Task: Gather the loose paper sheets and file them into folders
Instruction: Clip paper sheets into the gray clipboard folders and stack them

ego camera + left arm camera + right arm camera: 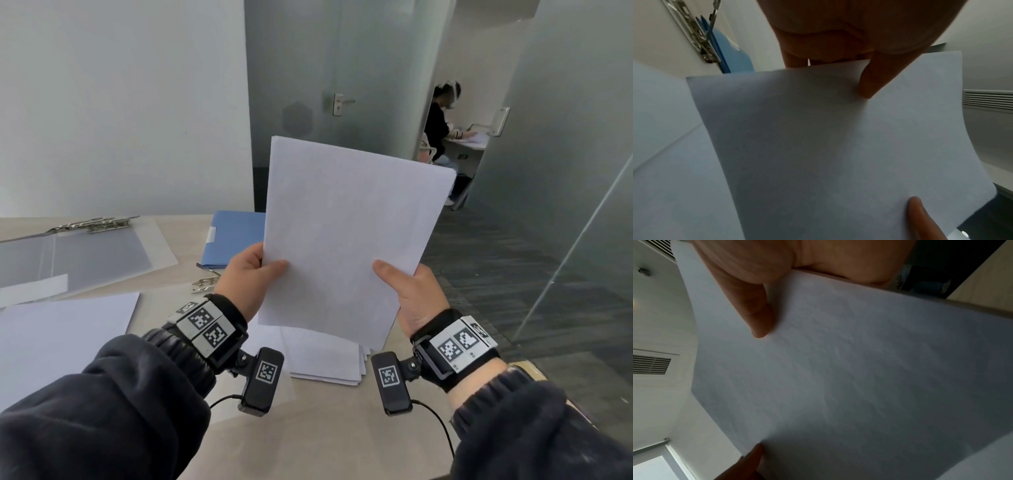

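Observation:
A stack of white paper sheets (346, 236) is held upright above the table by both hands. My left hand (251, 274) pinches its lower left edge, thumb on the front. My right hand (407, 291) pinches the lower right edge the same way. The left wrist view shows the sheets (828, 146) with my left thumb on them, and the right wrist view shows the sheets (859, 369) under my right thumb. A blue folder (233, 236) lies shut behind the held stack. A clear folder (78, 260) lies open at the left, its metal clip (96, 224) at the far edge.
More white sheets (325, 356) lie piled on the beige table (191, 240) beneath my hands, and another sheet (61, 335) lies at the left. A loose metal clip (205, 282) rests near the blue folder. A glass partition (565, 205) and a seated person (442, 123) are at the right.

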Demonstrator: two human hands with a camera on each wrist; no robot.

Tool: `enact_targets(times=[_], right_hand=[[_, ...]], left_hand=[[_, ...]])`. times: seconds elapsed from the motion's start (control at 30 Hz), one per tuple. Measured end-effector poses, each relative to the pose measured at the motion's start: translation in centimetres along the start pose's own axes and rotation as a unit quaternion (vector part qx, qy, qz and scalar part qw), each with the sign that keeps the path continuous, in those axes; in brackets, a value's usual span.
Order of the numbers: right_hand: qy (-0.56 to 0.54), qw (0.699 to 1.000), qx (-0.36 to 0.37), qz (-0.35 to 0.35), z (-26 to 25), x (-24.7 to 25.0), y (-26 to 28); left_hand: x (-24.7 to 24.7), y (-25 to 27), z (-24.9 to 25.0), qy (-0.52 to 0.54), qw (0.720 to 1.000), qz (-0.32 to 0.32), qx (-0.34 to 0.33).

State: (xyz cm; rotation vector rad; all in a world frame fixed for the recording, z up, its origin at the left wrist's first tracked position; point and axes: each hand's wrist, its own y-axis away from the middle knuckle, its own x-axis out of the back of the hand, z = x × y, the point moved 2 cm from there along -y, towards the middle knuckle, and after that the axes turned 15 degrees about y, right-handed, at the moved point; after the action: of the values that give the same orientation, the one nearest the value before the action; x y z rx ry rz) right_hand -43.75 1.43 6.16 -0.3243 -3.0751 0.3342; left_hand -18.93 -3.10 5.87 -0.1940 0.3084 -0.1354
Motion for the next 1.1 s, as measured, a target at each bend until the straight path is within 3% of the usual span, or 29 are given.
enact_targets(times=[0.17, 0.27, 0.5, 0.6, 0.67, 0.73, 0.8, 0.87, 0.97, 1.1], right_hand=[[-0.008, 0.998, -0.014, -0.064, 0.2, -1.3, 0.0], [0.004, 0.998, -0.034, -0.055, 1.7, -1.5, 0.9], [0.061, 0.996, -0.052, -0.043, 2.7, -0.8, 1.1], [0.149, 0.987, -0.055, -0.037, 2.8, -0.3, 0.9], [0.169, 0.984, -0.056, -0.013, 2.8, -0.1, 0.7], [0.168, 0.984, -0.058, 0.027, 3.0, 0.1, 0.4], [0.155, 0.983, -0.07, 0.062, 3.5, 0.0, -0.1], [0.145, 0.983, -0.079, 0.076, 3.9, -0.6, -0.5], [0.138, 0.984, -0.092, 0.058, 4.4, -2.4, -0.6], [0.123, 0.987, -0.106, 0.017, 4.8, -6.0, -0.6]], left_hand=[[1.8, 0.3, -0.5, 0.064, 0.997, -0.002, 0.052], [2.2, 1.2, -1.9, 0.077, 0.992, -0.016, 0.099], [1.8, 1.1, -3.0, 0.013, 0.994, -0.034, 0.106], [2.6, 1.0, -2.3, -0.099, 0.987, -0.069, 0.102], [3.8, 0.7, -1.7, -0.273, 0.952, -0.104, 0.089], [5.6, 0.4, -1.1, -0.448, 0.88, -0.119, 0.1], [8.0, 0.3, -1.1, -0.545, 0.816, -0.12, 0.15], [10.5, 0.4, -1.2, -0.591, 0.771, -0.111, 0.21], [13.7, 1.0, -1.2, -0.634, 0.719, -0.114, 0.259], [16.0, 2.5, -0.4, -0.65, 0.703, -0.113, 0.263]])
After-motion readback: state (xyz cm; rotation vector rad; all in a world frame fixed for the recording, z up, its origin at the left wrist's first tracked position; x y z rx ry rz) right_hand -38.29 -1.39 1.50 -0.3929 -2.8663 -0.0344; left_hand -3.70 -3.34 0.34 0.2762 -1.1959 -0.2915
